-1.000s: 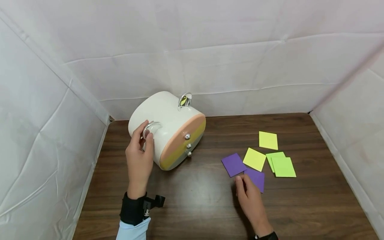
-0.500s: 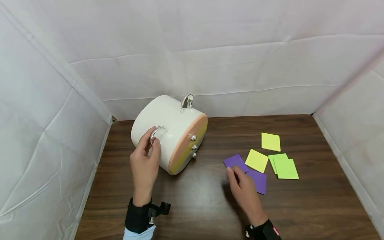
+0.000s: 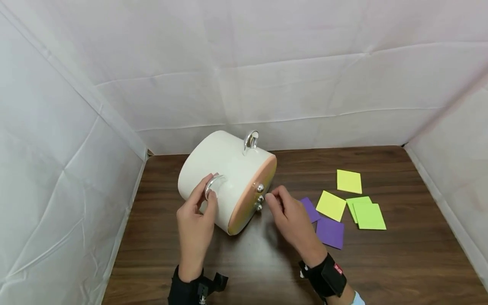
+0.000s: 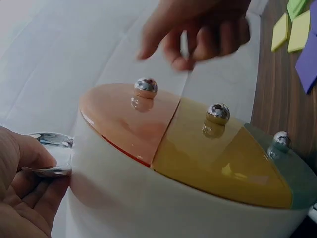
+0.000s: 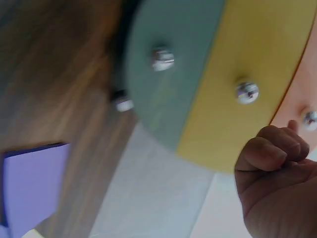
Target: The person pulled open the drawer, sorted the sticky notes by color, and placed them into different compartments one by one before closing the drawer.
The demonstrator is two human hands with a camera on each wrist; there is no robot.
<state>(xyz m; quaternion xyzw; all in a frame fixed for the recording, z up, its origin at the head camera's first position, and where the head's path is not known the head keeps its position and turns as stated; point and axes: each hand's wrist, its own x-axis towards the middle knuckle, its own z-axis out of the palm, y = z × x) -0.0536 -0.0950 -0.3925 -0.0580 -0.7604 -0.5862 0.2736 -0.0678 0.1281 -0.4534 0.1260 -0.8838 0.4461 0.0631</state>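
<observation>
A white round container [image 3: 217,159] sits on the wooden table. Its glossy round face has peach [image 4: 121,119], yellow [image 4: 218,158] and green [image 5: 171,94] sections, each with a silver ball knob. My left hand [image 3: 197,228] pinches the near silver loop handle [image 3: 211,184] between thumb and fingers. The other silver loop handle [image 3: 250,142] stands up on the far side. My right hand [image 3: 295,222], fingers loosely curled, hovers just off the knobs [image 3: 260,188]; in the left wrist view it hangs above the peach section's knob [image 4: 145,88], apart from it and holding nothing.
Purple [image 3: 330,233], yellow [image 3: 348,181] and green [image 3: 369,216] square paper pads lie on the table [image 3: 415,250] to the right, some overlapping. White fabric walls [image 3: 297,84] enclose the back and sides.
My right hand has moved from over the purple pads leftward and up to the container's knobs. The container and my left hand on its handle have shifted right and lower in the head view.
</observation>
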